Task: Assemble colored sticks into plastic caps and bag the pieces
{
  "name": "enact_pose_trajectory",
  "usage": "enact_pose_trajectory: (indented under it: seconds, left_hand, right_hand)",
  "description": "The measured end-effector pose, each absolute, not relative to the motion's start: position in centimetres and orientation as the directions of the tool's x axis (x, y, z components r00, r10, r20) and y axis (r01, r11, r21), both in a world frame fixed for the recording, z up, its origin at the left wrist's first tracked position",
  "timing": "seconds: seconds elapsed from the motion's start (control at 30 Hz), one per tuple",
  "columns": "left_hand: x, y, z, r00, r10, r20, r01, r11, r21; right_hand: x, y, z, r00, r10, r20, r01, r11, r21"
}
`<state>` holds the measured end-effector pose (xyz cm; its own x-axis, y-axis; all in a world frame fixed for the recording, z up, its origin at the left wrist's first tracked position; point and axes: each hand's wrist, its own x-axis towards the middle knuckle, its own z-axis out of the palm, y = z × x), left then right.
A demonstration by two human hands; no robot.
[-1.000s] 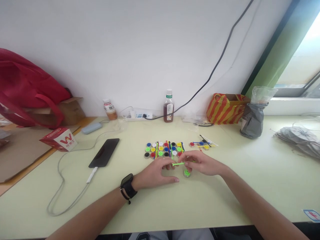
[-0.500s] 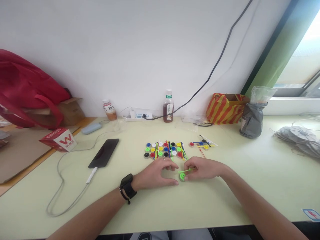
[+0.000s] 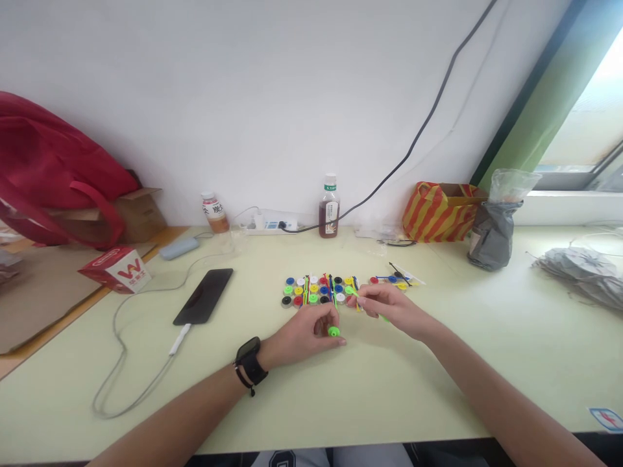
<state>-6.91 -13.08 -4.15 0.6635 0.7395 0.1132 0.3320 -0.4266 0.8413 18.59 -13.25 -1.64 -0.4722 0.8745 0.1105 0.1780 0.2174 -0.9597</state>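
My left hand (image 3: 305,332) pinches a small green disc-shaped piece (image 3: 333,331), with a raised centre, between thumb and fingers just above the table. In my right hand (image 3: 398,310) is a thin green plastic stick (image 3: 354,293), whose ends show on either side of the fingers. Beyond both hands lie rows of small round pieces (image 3: 298,291) in blue, white, yellow, green, red and black. Several coloured sticks (image 3: 306,290) lie among those rows. My right fingers partly cover the near right corner of the rows.
Right of the rows lies a loose group of discs and sticks (image 3: 400,285). A phone (image 3: 204,296) with a charging cable (image 3: 121,350) lies left. Farther back stand a dark drink bottle (image 3: 329,211), a striped bag (image 3: 440,214), a grey bag (image 3: 492,237) and a red-and-white box (image 3: 117,269).
The green disc has passed from my right hand to my left, which has closed on it. My right hand has moved up and away, keeping the green stick.
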Motion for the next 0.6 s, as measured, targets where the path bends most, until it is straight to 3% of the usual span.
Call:
enact_pose_trajectory:
  seconds: [0.23,0.4,0.6]
  left_hand:
    - [-6.6,-12.6,-4.7,0.562,0.818,0.124,0.112,-0.224,0.968]
    - [-6.7,-12.6,-4.3,0.585,0.803,0.113,-0.057,-0.098,0.994]
    - [-6.6,-13.0,-4.0,0.585,0.796,0.156,0.011,-0.200,0.980]
  right_hand:
    - [17.9,-13.4,-2.1,-0.460,0.886,0.055,-0.001,0.062,-0.998]
    - [17.3,-13.2,-3.0,-0.408,0.907,0.102,-0.007,0.109,-0.994]
    - [16.7,-12.9,-3.9,-0.392,0.906,0.160,0.010,0.178,-0.984]
